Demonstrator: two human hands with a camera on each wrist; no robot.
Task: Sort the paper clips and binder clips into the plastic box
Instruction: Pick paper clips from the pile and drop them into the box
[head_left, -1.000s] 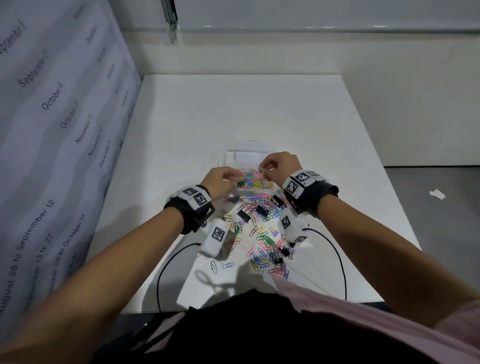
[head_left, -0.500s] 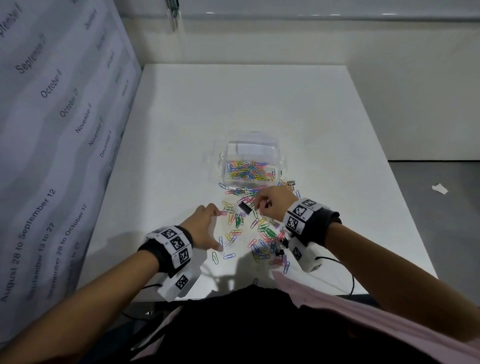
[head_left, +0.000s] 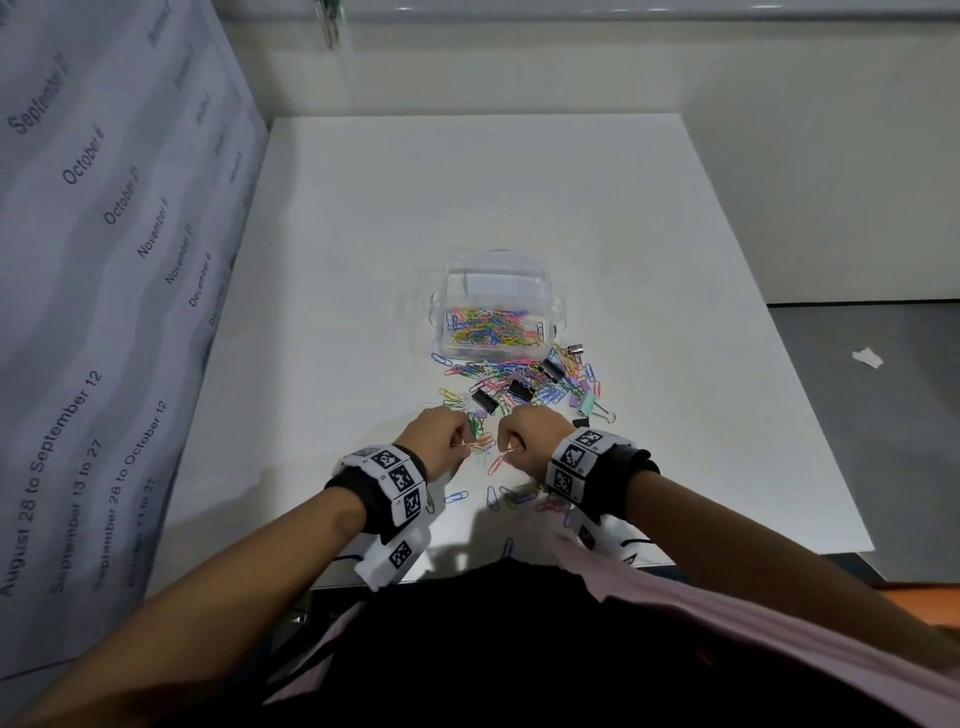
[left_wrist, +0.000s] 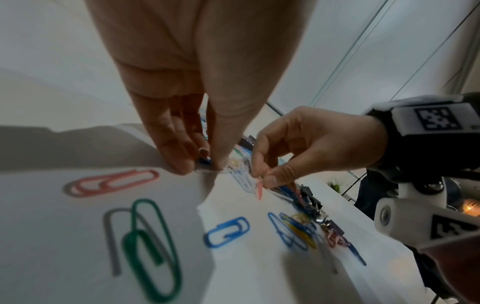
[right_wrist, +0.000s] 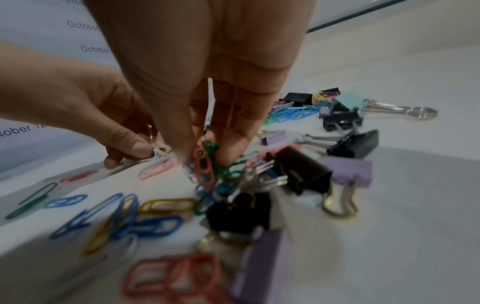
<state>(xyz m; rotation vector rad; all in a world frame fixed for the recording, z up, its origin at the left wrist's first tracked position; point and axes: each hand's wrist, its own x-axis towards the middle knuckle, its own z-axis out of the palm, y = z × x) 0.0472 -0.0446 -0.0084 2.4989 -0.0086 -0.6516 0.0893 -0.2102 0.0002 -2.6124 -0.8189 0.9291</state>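
A clear plastic box (head_left: 496, 280) stands mid-table with coloured paper clips in its near compartment. In front of it lies a pile of paper clips (head_left: 498, 371) mixed with black binder clips (head_left: 484, 400) and a mint one (head_left: 587, 402). My left hand (head_left: 460, 448) is down at the pile's near edge, thumb and fingers pinching a few paper clips (left_wrist: 205, 162) on the table. Just right of it, my right hand (head_left: 506, 449) pinches a small bunch of red and green paper clips (right_wrist: 205, 162) slightly above the table. Black (right_wrist: 301, 170) and purple (right_wrist: 348, 172) binder clips lie beside that hand.
Loose paper clips (head_left: 456, 497) are scattered between my wrists and the white table's (head_left: 363, 260) front edge. A printed calendar banner (head_left: 104, 260) lines the left side. A paper scrap (head_left: 866, 357) lies on the floor to the right.
Both hands left the box and came back toward me to the near part of the pile. They now sit close together, each pinching paper clips.
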